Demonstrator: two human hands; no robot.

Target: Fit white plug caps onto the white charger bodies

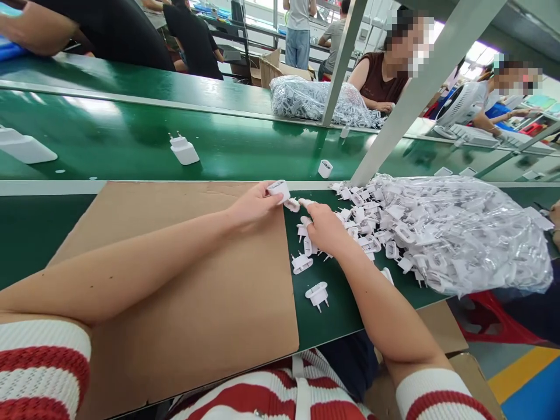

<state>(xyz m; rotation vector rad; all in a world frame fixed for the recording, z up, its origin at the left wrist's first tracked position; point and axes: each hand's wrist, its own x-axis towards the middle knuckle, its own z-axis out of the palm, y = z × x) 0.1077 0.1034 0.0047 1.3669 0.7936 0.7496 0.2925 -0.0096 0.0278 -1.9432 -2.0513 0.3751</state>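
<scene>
A white charger housing [279, 190] is pinched in my left hand [256, 203], above the far right edge of a brown cardboard sheet [196, 280]. Just below it is a small white plug piece [292, 205]; whether it touches the housing I cannot tell. My right hand [324, 227] is just right of that piece, index finger and thumb apart, with white coverings on their tips and nothing visibly held. Loose white plug pieces [301, 263] lie on the green table below it, one [318, 295] nearer the front edge. More spread rightward from a clear plastic bag [472, 233].
Beyond a pale rail, a green conveyor surface [245, 137] carries a pronged white charger [184, 149], a larger one at far left [26, 147] and a small housing [325, 168]. A slanted metal post [394, 111] rises at right. Several people sit or stand across the line.
</scene>
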